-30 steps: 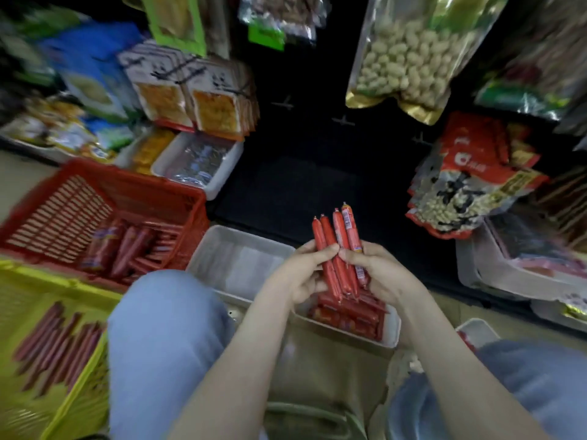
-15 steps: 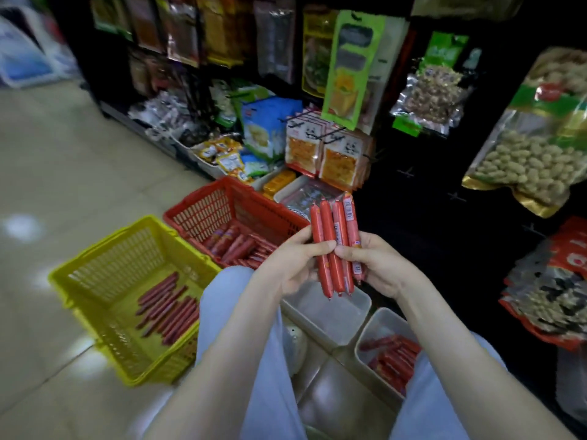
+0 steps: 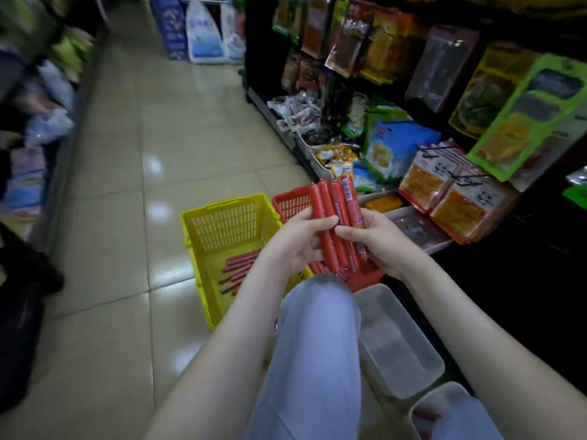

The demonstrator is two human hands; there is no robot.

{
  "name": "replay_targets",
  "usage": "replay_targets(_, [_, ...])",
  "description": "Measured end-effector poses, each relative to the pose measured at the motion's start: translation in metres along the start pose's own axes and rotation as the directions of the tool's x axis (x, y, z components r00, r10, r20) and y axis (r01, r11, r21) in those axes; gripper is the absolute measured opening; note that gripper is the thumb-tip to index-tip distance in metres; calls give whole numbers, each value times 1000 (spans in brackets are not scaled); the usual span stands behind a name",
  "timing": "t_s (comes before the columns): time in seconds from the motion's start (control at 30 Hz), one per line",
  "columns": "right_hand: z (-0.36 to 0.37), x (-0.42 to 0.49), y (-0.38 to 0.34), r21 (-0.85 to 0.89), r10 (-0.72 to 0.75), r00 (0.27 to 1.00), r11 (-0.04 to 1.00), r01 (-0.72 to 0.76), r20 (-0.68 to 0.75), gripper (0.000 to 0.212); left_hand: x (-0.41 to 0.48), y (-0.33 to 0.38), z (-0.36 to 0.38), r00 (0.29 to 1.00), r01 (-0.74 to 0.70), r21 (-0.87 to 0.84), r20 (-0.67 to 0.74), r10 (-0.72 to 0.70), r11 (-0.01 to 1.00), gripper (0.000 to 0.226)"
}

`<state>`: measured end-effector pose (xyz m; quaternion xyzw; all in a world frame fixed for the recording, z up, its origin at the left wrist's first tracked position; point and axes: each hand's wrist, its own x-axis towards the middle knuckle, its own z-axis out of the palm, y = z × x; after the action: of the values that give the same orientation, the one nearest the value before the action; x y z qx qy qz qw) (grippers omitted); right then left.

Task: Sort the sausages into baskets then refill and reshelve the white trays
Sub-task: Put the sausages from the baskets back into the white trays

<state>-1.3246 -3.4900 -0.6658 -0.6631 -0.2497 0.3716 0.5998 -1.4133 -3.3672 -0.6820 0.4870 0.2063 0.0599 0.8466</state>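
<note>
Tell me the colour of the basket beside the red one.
The basket is yellow, clearest in the head view.

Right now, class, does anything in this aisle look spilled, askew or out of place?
Nothing spilled. The empty tray and second tray sit on the floor, off the shelf. Left hand and right hand grip the sausages neatly.

The red film-wrapped sausages (image 3: 333, 214) held up in the middle are bright red, one with a pale printed label. To their left, the yellow slotted plastic basket (image 3: 228, 223) holds darker red sausages (image 3: 238, 269); the red slotted plastic basket (image 3: 290, 203) shows behind. Near right, the white translucent plastic tray (image 3: 397, 341) looks milky grey. The trouser knee (image 3: 317, 338) is pale blue, the glossy floor tiles (image 3: 197, 147) beige. Far right, hanging packets (image 3: 457, 211) are orange with white tops.
</note>
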Motion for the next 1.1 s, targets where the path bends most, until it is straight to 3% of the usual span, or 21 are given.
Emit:
replay_targets(0.2, [29,107,38,-82,97,992,993,-91,78,24,56,-8,-82,971,58,-74,-226,-73,996,22])
replay_targets(0.3, [42,171,85,-313,96,994,947,-73,59,26,80,-29,-146,895,100,-126,-421,-144,987,15])
replay_targets(0.37, [49,217,134,-588,64,993,808,9,103,30,93,-48,-190,803,125,-128,-570,-176,984,13])
replay_targets(0.47, [65,273,212,-876,110,951,431,216,289,51,111,-85,-245,640,170,-76,-749,-169,982,15])
replay_targets(0.53, [80,295,256,-908,171,898,185,375,406,58,128,-114,-274,561,209,9,-820,-112,978,17])
replay_targets(0.6, [95,310,299,-857,195,839,19,515,508,57,148,-138,-293,496,297,170,-868,0,940,19])
replay_targets(0.67, [106,324,341,-816,240,798,-34,576,553,58,172,-161,-305,429,416,315,-895,121,853,28])
replay_targets(0.73, [112,332,384,-762,403,732,-118,637,549,57,196,-181,-313,398,542,389,-900,179,745,39])
replay_targets(0.8, [109,337,418,-783,619,654,-99,614,435,64,218,-207,-324,434,676,460,-880,194,576,38])
replay_targets(0.9, [101,340,436,-804,649,636,-61,591,419,70,239,-249,-350,612,733,638,-770,182,236,39])
replay_targets(1.0, [94,337,438,-816,649,646,-67,575,402,71,242,-286,-368,770,637,762,-637,-38,113,50])
replay_targets(1.1, [92,331,431,-820,672,668,-157,551,320,70,239,-307,-363,777,597,802,-572,-262,19,65])
